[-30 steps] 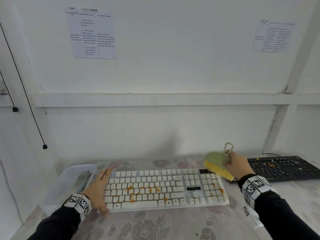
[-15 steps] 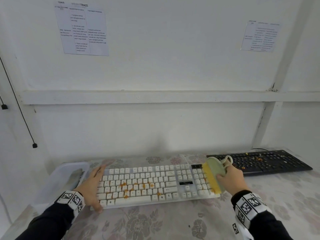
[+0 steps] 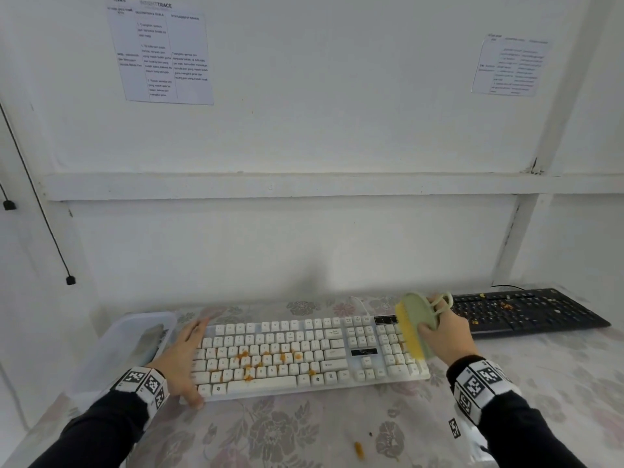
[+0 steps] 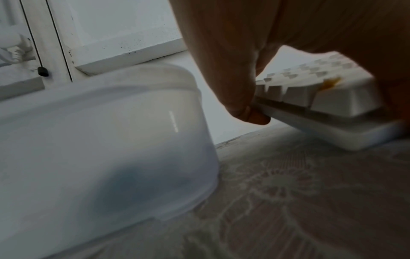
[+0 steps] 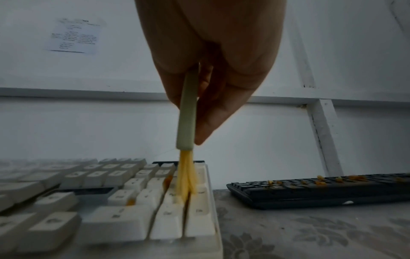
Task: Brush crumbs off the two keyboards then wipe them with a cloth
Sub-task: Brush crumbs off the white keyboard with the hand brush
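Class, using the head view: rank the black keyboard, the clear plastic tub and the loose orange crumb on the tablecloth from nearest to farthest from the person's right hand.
Measured from the right hand, which grips the brush:
1. Black keyboard: just beyond the hand, to its right.
2. Loose crumb: on the tablecloth at the near edge, left of the hand.
3. Plastic tub: far left, past the white keyboard.

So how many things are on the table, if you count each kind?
Keyboards: 2, a white keyboard and a black keyboard
Brushes: 1, the green brush with yellow bristles, held in the right hand
Plastic tubs: 1, the clear tub beside the left hand
Total: 4 things, crumbs not counted
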The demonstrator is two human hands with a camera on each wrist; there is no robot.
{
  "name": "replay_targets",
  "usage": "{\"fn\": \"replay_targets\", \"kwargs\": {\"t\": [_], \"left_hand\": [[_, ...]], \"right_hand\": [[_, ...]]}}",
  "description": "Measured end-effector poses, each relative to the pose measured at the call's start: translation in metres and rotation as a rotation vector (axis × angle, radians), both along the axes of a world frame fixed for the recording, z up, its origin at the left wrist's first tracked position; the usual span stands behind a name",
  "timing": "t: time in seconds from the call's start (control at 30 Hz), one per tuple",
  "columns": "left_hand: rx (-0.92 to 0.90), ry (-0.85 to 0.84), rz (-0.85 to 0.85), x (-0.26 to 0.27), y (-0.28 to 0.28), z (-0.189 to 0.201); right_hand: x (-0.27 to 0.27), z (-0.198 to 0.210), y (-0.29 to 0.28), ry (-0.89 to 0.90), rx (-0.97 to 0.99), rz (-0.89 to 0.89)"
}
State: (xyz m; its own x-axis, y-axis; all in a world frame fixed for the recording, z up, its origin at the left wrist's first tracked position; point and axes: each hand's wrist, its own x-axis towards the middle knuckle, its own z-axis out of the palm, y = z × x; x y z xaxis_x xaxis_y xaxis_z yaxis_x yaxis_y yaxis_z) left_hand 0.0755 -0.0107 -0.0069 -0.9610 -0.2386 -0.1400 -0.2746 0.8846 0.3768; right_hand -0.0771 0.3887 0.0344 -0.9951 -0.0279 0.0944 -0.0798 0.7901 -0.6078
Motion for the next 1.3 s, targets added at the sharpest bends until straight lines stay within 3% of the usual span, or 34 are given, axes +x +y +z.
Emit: {"fn": "replay_targets", "kwargs": {"t": [0.23, 0.5, 0.83, 1.07, 1.3], "left_hand": [[-0.012, -0.023, 0.000, -0.002, -0.001, 0.000], [-0.029, -0.015, 0.005, -0.002, -0.002, -0.002], [-0.034, -0.026, 0.003, -0.003, -0.002, -0.002], [-0.019, -0.010, -0.003, -0.002, -0.003, -0.002], [-0.004, -0.005, -0.006, -0.002, -0.004, -0.003]], "right_hand": [[0.016, -0.025, 0.020, -0.106, 0.094, 0.003], [0.001, -0.001, 0.005, 0.029, 0.008, -0.030], [0.027, -0.028, 0.020, -0.134, 0.133, 0.008], [0.016, 0.009, 0.005, 0.052, 0.010, -0.019], [0.011, -0.008, -0.012, -0.057, 0.034, 0.039]]}}
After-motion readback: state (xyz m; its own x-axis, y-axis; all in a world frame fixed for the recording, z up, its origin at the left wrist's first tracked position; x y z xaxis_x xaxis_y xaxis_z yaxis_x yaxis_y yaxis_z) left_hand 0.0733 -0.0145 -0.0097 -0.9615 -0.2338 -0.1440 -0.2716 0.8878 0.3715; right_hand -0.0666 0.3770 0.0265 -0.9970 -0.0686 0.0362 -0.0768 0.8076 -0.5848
